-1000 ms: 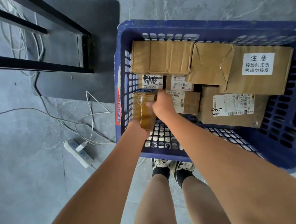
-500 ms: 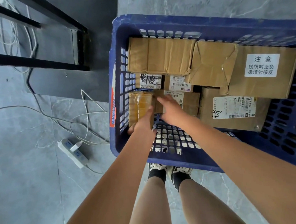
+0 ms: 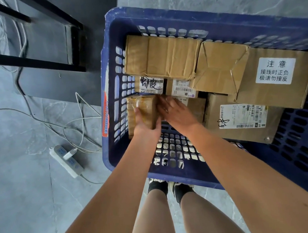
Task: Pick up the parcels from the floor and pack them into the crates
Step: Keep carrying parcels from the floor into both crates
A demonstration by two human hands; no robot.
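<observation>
A blue plastic crate (image 3: 105,94) stands on the grey floor and holds several brown cardboard parcels. A small tape-wrapped parcel (image 3: 141,106) lies in the crate's near-left corner against the left wall. My left hand (image 3: 147,124) is shut on this parcel at its near end. My right hand (image 3: 174,111) rests open and flat just to its right, fingertips touching the parcel's far right corner and covering part of a labelled parcel (image 3: 196,108). A large parcel with a white warning label (image 3: 277,76) sits at the right.
A black metal frame (image 3: 73,49) on a dark mat stands left of the crate. White cables and a power strip (image 3: 66,160) lie on the floor at the left. The crate's near floor grid (image 3: 175,151) is bare. My feet (image 3: 170,187) stand just before the crate.
The taped parcel has gone from upright in my grip to lying flat in the near-left corner. My right hand has let go of it and opened; the left still grips it.
</observation>
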